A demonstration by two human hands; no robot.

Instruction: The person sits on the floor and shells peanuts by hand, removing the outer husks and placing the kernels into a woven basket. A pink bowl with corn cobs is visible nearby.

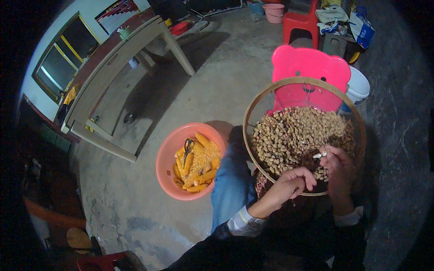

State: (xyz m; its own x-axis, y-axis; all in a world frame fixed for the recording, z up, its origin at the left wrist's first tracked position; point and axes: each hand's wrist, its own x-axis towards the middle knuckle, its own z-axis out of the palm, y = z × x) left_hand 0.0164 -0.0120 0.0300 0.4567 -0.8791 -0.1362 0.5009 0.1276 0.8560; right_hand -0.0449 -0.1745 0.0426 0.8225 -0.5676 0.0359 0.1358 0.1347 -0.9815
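A round sieve [252, 100] with a wooden rim stands before me, heaped with unshelled peanuts [298, 131]. Over its near right part, my right hand [339, 171] pinches a cracked peanut shell [320, 155], its pale inside showing. My left hand [289, 187] hangs at the near rim with its fingers curled in. Whatever it may hold is hidden. Reddish shelled peanut kernels [261, 185] show below the rim beside my left hand; what holds them is mostly covered.
Behind the sieve is a pink bear-shaped chair back [309, 63], with a white bucket [358, 86] beside it. An orange basin [165, 167] of corn cobs and black-handled scissors [188, 147] sits left of my knee. Farther off are a wooden table frame [122, 49] and a red chair [300, 22].
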